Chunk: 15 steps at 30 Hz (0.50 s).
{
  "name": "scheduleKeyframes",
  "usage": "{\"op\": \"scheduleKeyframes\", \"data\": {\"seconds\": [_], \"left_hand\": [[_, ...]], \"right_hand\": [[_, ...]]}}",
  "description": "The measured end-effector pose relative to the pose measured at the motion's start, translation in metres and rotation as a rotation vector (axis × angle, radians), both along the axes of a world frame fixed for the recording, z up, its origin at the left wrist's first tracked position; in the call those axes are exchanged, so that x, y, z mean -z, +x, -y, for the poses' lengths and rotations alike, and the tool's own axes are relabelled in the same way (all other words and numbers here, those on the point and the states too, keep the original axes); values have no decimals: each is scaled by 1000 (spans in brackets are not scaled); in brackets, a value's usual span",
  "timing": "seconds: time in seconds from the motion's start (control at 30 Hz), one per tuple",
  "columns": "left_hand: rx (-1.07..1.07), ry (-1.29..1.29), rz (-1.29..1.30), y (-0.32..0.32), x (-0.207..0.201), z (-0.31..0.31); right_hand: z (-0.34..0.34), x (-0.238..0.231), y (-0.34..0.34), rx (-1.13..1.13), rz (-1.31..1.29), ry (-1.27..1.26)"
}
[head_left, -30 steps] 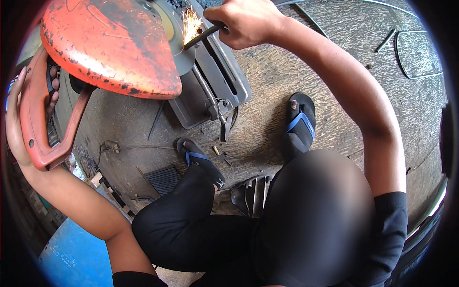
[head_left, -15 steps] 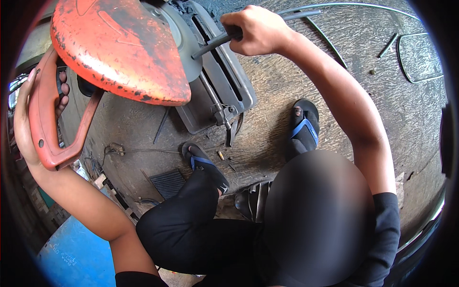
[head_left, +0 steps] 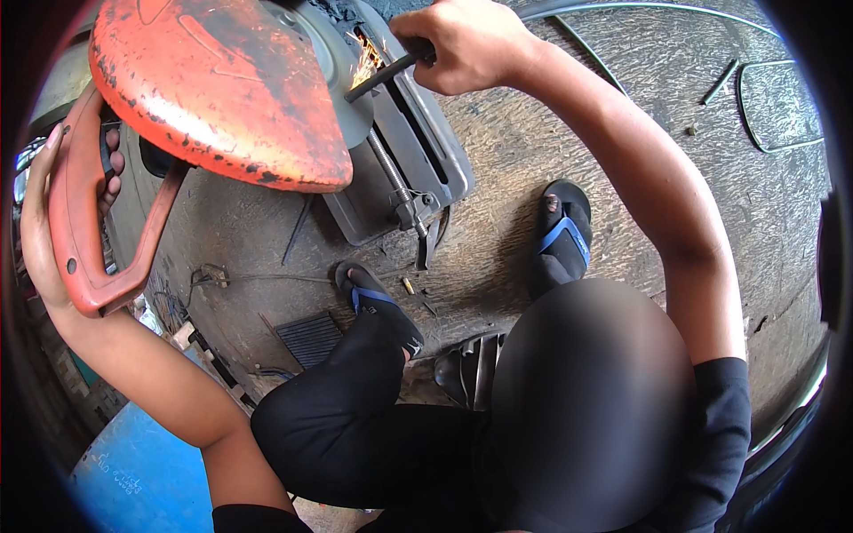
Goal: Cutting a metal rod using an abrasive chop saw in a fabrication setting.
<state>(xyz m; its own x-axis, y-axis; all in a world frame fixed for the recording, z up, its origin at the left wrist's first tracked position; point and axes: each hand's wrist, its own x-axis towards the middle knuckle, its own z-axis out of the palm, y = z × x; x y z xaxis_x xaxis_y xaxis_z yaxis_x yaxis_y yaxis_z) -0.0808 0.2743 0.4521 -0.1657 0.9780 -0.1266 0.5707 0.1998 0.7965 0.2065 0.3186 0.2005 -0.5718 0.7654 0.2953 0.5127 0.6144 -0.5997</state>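
My left hand (head_left: 37,222) wraps round the orange loop handle (head_left: 75,222) of a cut-off saw, its fingertips showing on the handle's inner side. A scuffed orange guard (head_left: 213,89) covers much of the grey cutting disc (head_left: 357,120). My right hand (head_left: 466,49) is closed round a dark metal rod (head_left: 386,75). The rod's left end meets the disc, and orange sparks (head_left: 366,60) fly up beside it. Under the disc lies the saw's grey base (head_left: 355,218) with a threaded clamp screw (head_left: 391,173).
My sandalled feet (head_left: 566,235) (head_left: 378,306) stand close to the saw base on a worn floor. Rod pieces (head_left: 721,82) and a bent wire frame (head_left: 746,115) lie at the right. A black ribbed panel (head_left: 306,339) and a blue sheet (head_left: 151,466) are at lower left.
My right hand has shifted slightly left and up with the rod. Sparks have appeared where the rod meets the disc. The guard and handle have moved slightly left.
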Motion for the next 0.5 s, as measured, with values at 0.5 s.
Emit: {"op": "scheduleKeyframes", "data": {"seconds": [0.5], "left_hand": [[-111, 133, -89, 7, 6, 3]], "right_hand": [[16, -2, -3, 77, 140, 83]]}}
